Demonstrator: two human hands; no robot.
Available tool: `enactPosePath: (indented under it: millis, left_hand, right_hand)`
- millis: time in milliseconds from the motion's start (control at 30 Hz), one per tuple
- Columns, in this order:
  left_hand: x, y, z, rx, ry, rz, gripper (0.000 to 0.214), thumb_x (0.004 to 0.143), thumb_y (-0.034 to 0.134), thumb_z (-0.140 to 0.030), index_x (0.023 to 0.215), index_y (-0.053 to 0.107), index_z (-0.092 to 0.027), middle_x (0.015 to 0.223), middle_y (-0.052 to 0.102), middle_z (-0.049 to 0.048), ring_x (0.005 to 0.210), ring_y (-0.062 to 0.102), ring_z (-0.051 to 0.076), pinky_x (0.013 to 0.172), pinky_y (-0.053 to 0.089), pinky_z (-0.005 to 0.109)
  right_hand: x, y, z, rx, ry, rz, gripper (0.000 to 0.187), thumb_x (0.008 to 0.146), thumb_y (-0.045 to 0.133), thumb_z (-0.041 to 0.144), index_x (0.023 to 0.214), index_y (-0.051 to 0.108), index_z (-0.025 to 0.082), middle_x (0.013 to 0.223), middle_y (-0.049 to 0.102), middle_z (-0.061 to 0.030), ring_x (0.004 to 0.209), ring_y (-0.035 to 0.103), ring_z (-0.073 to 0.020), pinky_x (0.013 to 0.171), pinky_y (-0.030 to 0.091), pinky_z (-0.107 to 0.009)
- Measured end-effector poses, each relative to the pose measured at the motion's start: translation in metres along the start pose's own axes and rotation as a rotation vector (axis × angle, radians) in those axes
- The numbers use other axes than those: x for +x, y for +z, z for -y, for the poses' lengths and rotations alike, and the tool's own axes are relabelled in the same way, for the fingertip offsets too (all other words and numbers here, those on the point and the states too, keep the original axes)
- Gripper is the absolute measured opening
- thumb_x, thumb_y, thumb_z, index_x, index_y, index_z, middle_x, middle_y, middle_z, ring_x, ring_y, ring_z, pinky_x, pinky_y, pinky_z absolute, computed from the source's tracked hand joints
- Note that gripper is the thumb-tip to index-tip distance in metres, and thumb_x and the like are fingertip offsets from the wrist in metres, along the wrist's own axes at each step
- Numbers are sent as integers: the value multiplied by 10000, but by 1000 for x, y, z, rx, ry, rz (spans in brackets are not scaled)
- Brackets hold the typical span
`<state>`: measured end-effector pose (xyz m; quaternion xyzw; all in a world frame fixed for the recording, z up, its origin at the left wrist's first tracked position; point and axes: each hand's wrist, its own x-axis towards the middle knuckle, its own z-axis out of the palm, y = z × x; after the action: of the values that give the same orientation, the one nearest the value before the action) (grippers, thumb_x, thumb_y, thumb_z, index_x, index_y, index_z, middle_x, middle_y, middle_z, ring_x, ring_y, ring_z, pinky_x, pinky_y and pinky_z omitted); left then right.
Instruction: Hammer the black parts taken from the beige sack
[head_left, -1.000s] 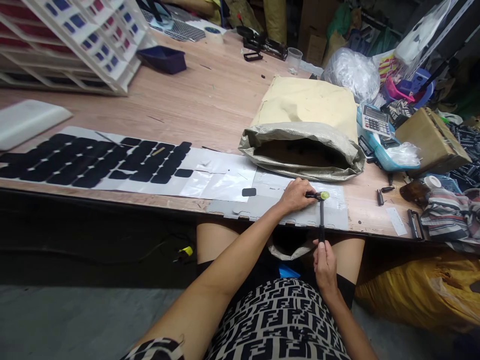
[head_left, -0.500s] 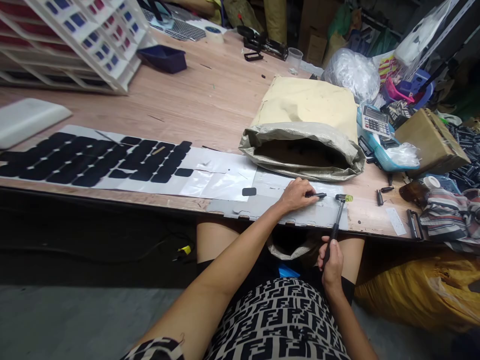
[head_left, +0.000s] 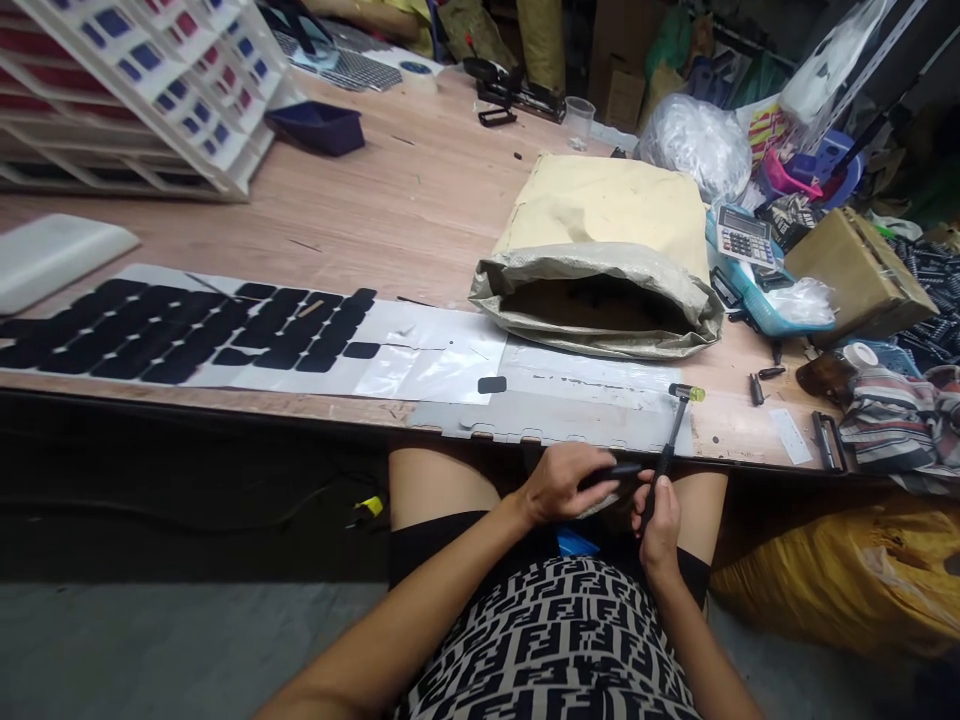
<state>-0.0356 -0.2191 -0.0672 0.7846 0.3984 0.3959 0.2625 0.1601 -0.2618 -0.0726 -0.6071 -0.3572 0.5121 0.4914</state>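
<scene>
The left hand (head_left: 566, 484) pinches a slim black piece (head_left: 621, 471) by the near edge of the surface (head_left: 420, 220). The right hand (head_left: 660, 525) is wrapped around the handle of a hammer (head_left: 667, 457), its head over the grey sheet (head_left: 600, 415); beyond lies a pale sack (head_left: 592, 205), mouth gaping.

You had two hands: one left hand (head_left: 564, 482) and one right hand (head_left: 660, 522). The held items numbered two: one hammer (head_left: 665, 461) and one black piece (head_left: 624, 470). On the table (head_left: 435, 220), you had one open sack (head_left: 600, 200), one dark-blue tray (head_left: 319, 128), one clear cup (head_left: 579, 115), one bottle (head_left: 823, 374), one striped cloth (head_left: 889, 415), one white slip (head_left: 789, 437) and one light-blue basket (head_left: 784, 326). You had one calculator (head_left: 745, 237) and one keyboard (head_left: 365, 70). You counted three small black parts (head_left: 756, 390) near the bottle. The black pads (head_left: 176, 362) lay too close together for you to count.
</scene>
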Motion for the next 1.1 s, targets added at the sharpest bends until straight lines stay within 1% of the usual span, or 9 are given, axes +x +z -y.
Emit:
enactPosePath:
  millis: [133, 267, 333, 467, 600, 700, 800, 967, 1100]
  left_hand:
    - [-44, 23, 12, 58, -278, 158, 316, 991, 456, -459, 1153, 657, -277, 1010, 759, 59, 893, 722, 207, 819, 535, 324]
    - [-42, 29, 26, 205, -599, 336, 342, 962, 519, -427, 1254, 632, -292, 1028, 760, 74, 1000, 721, 277, 797, 536, 349]
    - [-34, 26, 22, 231, -584, 432, 324, 919, 587, -363, 1224, 662, -279, 1019, 759, 81, 999, 719, 290, 773, 529, 341]
    - [-12, 3, -6, 43, -260, 465, 200, 936, 581, -327, 1049, 734, -267, 916, 761, 34, 824, 720, 196, 710, 504, 266]
    - [45, -39, -20, -105, -29, 163, 251, 952, 577, -384, 973, 754, -208, 840, 759, 39, 697, 678, 148, 651, 510, 248]
    - [108, -73, -4, -52, -99, -109, 251, 919, 616, -382, 962, 746, -172, 838, 745, 58, 694, 651, 152, 664, 520, 272]
    - [170, -95, 24, -136, -279, -135, 354, 879, 674, -460, 1050, 719, -154, 915, 729, 88, 779, 657, 175, 695, 542, 293]
    - [259, -93, 66, -513, -517, -156, 545, 861, 655, -633, 1152, 667, -172, 1128, 692, 113, 1030, 679, 265, 884, 568, 400]
    - [324, -93, 77, -723, -598, -305, 565, 980, 432, -661, 1207, 599, -172, 1251, 633, 103, 1199, 631, 285, 969, 524, 493]
  right_hand:
    - [1, 1, -1, 13, -1, 5, 469, 934, 449, 652, 1015, 552, 202, 601, 446, 90, 396, 372, -63, 339, 267, -176]
    - [2, 2, -3, 3, -4, 0, 472, 922, 461, 660, 1005, 547, 203, 606, 447, 90, 398, 368, -60, 341, 260, -175]
    - [2, 1, -3, 2, 4, -7, 479, 919, 455, 667, 1003, 545, 204, 606, 446, 89, 394, 366, -60, 337, 250, -173]
    - [1, -1, 0, -23, 9, 15, 493, 916, 447, 677, 989, 551, 201, 596, 439, 90, 391, 360, -60, 337, 255, -178]
    - [0, 0, 3, -49, -12, 12, 500, 912, 449, 684, 972, 557, 199, 587, 436, 87, 401, 369, -63, 352, 281, -183]
    - [0, 1, 1, -36, 3, 1, 509, 910, 443, 694, 975, 556, 202, 594, 435, 86, 401, 362, -62, 347, 266, -183]
    - [-1, 0, 0, -54, 5, 11, 506, 920, 432, 689, 976, 559, 203, 606, 440, 80, 407, 360, -61, 356, 273, -187]
    - [-4, -1, -1, -102, -5, 3, 505, 942, 398, 682, 983, 558, 206, 618, 429, 73, 426, 369, -68, 379, 296, -195]
    - [-5, -1, -4, -118, -9, 3, 507, 961, 365, 676, 994, 551, 205, 619, 421, 71, 439, 372, -72, 392, 307, -197]
